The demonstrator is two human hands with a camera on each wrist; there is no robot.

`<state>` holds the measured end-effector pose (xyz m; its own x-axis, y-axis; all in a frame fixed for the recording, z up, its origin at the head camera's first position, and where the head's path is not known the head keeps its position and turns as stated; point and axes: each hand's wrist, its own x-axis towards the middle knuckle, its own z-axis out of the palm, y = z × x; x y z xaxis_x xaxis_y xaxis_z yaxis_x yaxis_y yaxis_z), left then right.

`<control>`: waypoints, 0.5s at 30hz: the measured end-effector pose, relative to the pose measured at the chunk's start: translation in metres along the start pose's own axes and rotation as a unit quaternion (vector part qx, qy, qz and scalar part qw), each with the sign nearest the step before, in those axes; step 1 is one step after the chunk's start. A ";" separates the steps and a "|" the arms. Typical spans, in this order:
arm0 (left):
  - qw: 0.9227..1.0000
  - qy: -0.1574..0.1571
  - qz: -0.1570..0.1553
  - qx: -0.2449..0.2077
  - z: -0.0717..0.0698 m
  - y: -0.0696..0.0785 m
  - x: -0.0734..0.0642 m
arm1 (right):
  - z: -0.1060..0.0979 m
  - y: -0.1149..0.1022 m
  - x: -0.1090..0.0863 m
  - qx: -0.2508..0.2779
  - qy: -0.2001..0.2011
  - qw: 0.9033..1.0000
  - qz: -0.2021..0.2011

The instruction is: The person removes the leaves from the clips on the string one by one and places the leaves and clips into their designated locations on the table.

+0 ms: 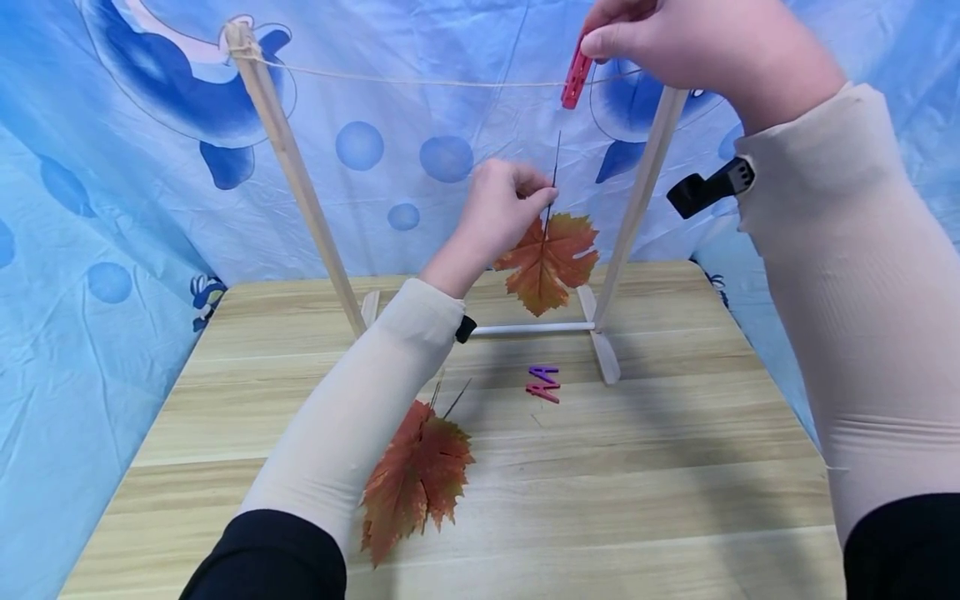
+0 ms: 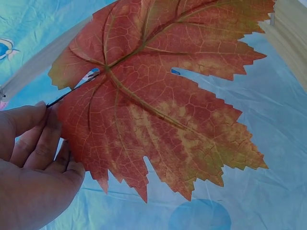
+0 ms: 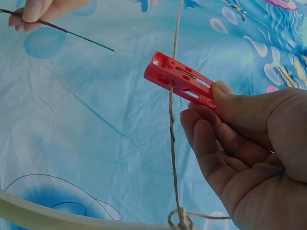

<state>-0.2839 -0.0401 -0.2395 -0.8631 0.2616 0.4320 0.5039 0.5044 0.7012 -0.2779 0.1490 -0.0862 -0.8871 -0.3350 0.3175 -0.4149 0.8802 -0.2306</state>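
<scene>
My left hand [image 1: 504, 200] pinches the dark stem of an orange-red artificial maple leaf [image 1: 551, 260], which hangs below the fingers with the stem tip pointing up. In the left wrist view the leaf [image 2: 158, 100] spreads out beyond the thumb and fingertips. Higher up on the right, my right hand [image 1: 663, 37] holds a red clothespin [image 1: 576, 79] by its upper end. The right wrist view shows that clothespin [image 3: 180, 80] at the twine [image 3: 172, 129], its far end over the line. A gap separates the stem's tip from the clothespin.
A wooden frame's left post [image 1: 288, 158] and right post [image 1: 645, 192] carry the twine. A white rod [image 1: 532, 330] joins their feet. On the table [image 1: 637, 517] lie a purple clothespin [image 1: 543, 373], a pink clothespin [image 1: 543, 392] and more maple leaves [image 1: 420, 475], partly behind my left arm.
</scene>
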 end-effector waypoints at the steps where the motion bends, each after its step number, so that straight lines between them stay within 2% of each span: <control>1: 1.000 -0.002 0.000 0.000 0.000 0.000 -0.001 | -0.001 0.000 0.000 0.004 0.001 1.000 0.011; 4: 1.000 -0.005 -0.001 -0.005 -0.002 -0.002 -0.004 | -0.003 0.002 -0.002 0.008 0.011 0.999 0.037; 11: 1.000 -0.008 -0.010 0.002 -0.007 -0.007 -0.014 | -0.004 0.005 -0.001 0.012 0.039 0.998 0.052; 15: 1.000 -0.001 0.004 0.005 -0.010 -0.012 -0.020 | -0.007 0.005 -0.001 0.016 0.045 0.996 0.071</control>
<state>-0.2720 -0.0593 -0.2506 -0.8594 0.2672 0.4360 0.5100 0.5103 0.6925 -0.2777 0.1565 -0.0818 -0.9166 -0.1747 0.3596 -0.2932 0.9052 -0.3076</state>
